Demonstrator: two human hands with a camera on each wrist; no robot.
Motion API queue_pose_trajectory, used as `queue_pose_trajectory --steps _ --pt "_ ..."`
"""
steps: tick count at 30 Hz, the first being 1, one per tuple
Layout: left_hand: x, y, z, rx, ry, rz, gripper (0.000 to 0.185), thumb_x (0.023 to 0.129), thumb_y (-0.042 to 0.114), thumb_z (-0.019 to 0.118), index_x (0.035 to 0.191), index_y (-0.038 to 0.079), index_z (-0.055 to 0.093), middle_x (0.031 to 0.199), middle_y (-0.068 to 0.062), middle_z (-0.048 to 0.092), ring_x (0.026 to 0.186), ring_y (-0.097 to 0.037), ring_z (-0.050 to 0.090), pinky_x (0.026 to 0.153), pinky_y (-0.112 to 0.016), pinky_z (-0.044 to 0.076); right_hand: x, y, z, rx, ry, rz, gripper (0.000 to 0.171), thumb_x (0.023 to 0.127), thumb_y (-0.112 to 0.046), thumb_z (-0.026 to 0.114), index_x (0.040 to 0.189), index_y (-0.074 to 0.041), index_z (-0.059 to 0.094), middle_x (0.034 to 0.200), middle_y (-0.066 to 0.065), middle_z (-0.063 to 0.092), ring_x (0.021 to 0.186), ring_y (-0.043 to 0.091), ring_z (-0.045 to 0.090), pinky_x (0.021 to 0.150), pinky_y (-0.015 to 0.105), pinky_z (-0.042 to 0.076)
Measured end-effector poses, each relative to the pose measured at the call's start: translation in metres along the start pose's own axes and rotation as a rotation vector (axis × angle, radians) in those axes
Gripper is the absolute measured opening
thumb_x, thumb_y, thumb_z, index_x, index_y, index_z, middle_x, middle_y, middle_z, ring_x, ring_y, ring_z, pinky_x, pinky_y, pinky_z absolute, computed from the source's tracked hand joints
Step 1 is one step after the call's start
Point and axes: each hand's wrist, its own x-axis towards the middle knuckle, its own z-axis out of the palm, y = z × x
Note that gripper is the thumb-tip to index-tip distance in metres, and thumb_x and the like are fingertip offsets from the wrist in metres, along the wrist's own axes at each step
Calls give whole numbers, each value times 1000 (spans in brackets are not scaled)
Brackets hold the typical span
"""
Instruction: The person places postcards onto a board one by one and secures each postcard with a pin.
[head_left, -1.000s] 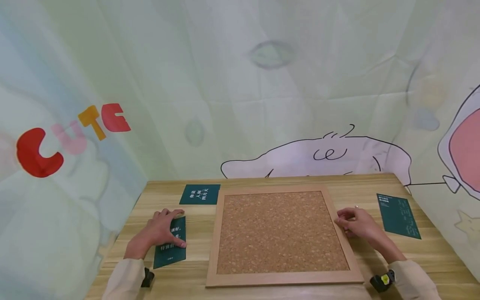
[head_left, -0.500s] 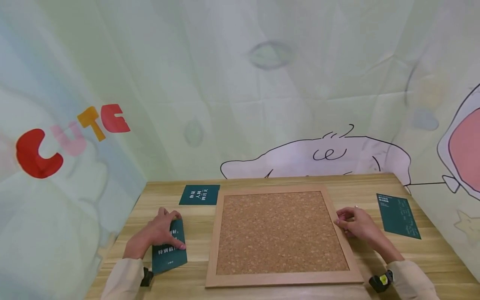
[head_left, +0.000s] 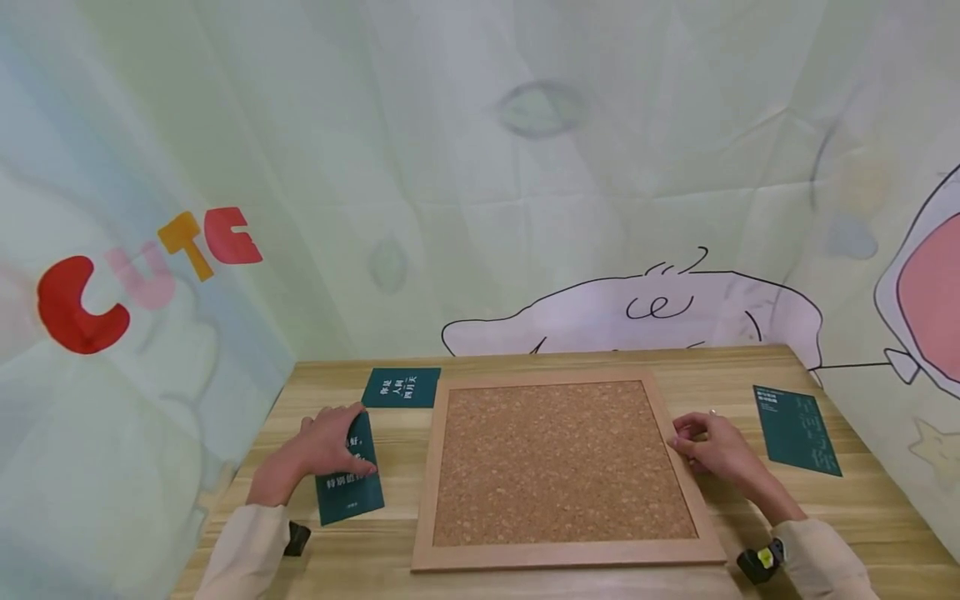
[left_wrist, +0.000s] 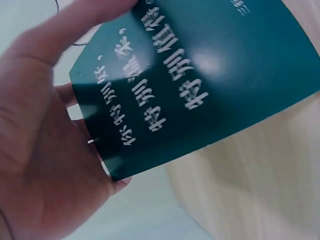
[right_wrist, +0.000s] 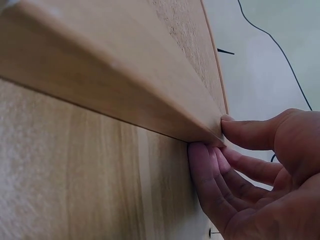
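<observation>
My left hand point(head_left: 321, 446) grips a dark green card point(head_left: 351, 497) with white printed characters, left of the framed corkboard point(head_left: 562, 467). In the left wrist view the thumb lies over the front of the card point(left_wrist: 240, 65) and fingers show behind its edge. The card looks raised and tilted off the table there. On the board's right side my right hand point(head_left: 718, 446) holds the wooden frame. Seen from the right wrist, its thumb sits on the top of the frame point(right_wrist: 135, 65) while the curled fingers meet the side near the tabletop.
A second green card point(head_left: 402, 388) lies at the back left, close to the board's corner. Another green card point(head_left: 798, 430) lies right of the right hand. Behind the wooden table point(head_left: 397, 533) hangs a printed curtain point(head_left: 480, 208) with cartoon figures.
The left hand's card first tilted up and slid slightly toward me, then moved a little away and to the right. My right hand and the corkboard have stayed in place.
</observation>
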Motion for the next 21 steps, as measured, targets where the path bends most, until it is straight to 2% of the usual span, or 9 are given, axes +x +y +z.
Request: queue_pose_trajectory --steps 4,7,9,13,16,21 --pt "4 11 -6 6 19 47 73 80 31 85 137 0 52 118 -18 64 104 -37 49 87 -59 37 -1 1 1 5 1 -11 41 101 -14 70 131 10 56 107 19 62 86 22 62 70 35 60" --pt "8 20 -12 -4 33 97 62 84 25 80 133 0 52 109 -13 64 99 -34 51 84 -56 36 -1 0 1 4 2 -11 41 101 -13 70 131 11 56 107 19 62 85 22 62 69 35 60" --pt "10 26 -17 -12 42 127 61 87 23 78 135 -3 51 109 -14 63 99 -35 53 85 -57 36 0 0 1 5 4 -11 41 101 -13 70 131 11 56 107 19 62 85 22 62 69 35 60" --pt "14 39 -22 -3 58 176 64 91 20 74 142 -8 47 125 -25 62 112 -42 56 93 -65 37 0 1 2 -2 11 -19 40 101 -13 70 130 11 56 106 19 63 85 22 62 68 35 59" --pt "18 51 -25 3 53 194 67 92 21 72 145 -10 45 138 -29 56 123 -46 52 101 -71 35 -1 2 3 -9 17 -34 39 101 -13 70 129 11 57 106 18 63 85 22 62 67 34 59" --pt "30 70 -28 -33 53 245 57 92 21 72 138 -4 50 117 -15 62 109 -37 53 98 -65 40 -2 3 4 -15 26 -45 39 101 -13 70 128 10 58 105 17 62 86 23 62 67 34 59"
